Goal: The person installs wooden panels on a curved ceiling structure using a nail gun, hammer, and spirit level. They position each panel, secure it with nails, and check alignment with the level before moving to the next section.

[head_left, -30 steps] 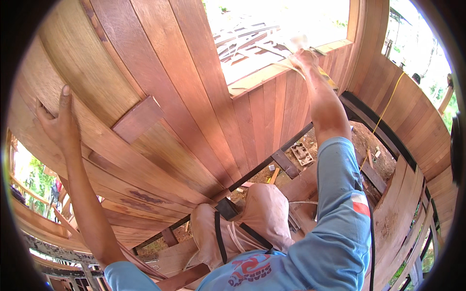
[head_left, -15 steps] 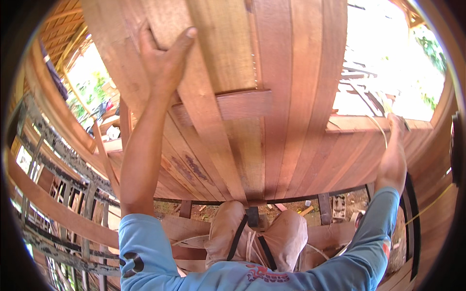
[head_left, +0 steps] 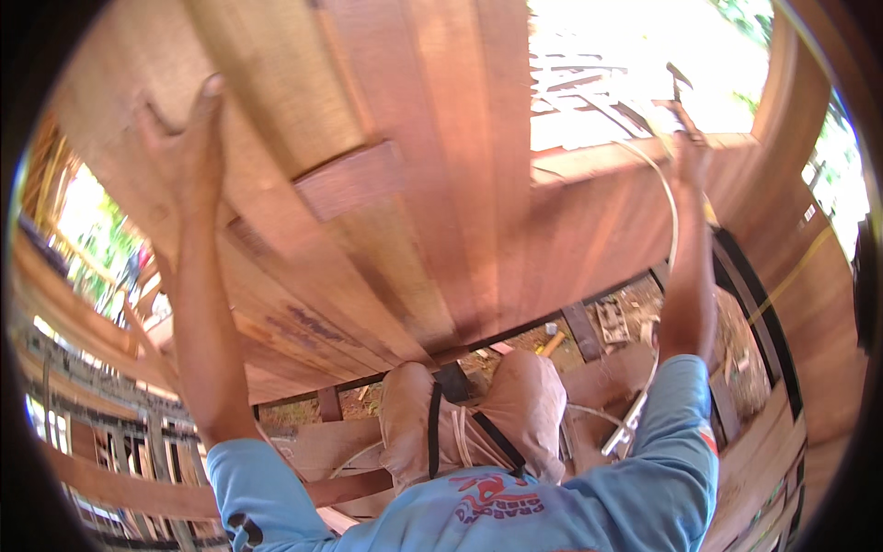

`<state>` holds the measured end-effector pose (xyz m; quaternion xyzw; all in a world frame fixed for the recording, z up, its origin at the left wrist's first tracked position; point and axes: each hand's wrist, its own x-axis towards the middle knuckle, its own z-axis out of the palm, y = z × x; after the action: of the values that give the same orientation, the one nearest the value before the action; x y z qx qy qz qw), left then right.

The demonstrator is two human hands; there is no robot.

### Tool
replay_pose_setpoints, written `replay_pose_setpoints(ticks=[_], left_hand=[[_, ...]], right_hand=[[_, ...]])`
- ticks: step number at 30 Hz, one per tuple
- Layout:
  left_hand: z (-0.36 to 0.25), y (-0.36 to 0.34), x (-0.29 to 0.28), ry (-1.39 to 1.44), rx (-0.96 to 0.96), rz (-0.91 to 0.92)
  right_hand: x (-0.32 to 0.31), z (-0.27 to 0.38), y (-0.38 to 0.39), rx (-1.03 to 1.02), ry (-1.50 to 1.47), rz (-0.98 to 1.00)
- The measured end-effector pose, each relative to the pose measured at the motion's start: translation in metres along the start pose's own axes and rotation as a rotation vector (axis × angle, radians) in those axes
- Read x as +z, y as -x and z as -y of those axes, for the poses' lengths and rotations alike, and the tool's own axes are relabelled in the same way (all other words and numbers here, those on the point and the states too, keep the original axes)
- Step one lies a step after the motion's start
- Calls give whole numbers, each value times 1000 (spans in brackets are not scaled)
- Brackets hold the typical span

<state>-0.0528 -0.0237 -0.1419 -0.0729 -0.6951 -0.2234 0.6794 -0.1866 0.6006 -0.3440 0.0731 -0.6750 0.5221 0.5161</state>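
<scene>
My left hand (head_left: 191,152) lies with thumb and fingers spread against a long wooden plank (head_left: 267,175) on the board wall in front of me. Over at the right, by the window opening, my right hand (head_left: 692,156) is closed round a hammer (head_left: 679,85), its head pointing up. A short dark wooden block (head_left: 351,179) sits crosswise beside the plank. Reddish upright boards (head_left: 469,175) make up the wall to the right of it. The fingertips of my left hand are blurred.
A pale cord (head_left: 670,198) hangs from the window sill (head_left: 589,166) near my right arm. Below the wall, dark beams (head_left: 581,331) cross over bare ground with wood scraps. A timber railing (head_left: 120,442) stands at the left. A curved window frame (head_left: 791,83) rises at the right.
The view has turned, so the wall appears tilted and further left. My right hand has come up with the hammer, which now shows above the sill. My left hand stays against the plank.
</scene>
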Motion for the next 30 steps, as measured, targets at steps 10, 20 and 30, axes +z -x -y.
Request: replay_pose_setpoints(ticks=[10, 20, 30], left_hand=[[-19, 10, 14, 362, -39, 17], [6, 2, 10, 257, 1, 31], [-5, 10, 5, -300, 2, 74]], right_hand=[[35, 95, 178, 332, -48, 279], [22, 125, 196, 418, 91, 369], [-90, 72, 36, 71, 1257, 309]])
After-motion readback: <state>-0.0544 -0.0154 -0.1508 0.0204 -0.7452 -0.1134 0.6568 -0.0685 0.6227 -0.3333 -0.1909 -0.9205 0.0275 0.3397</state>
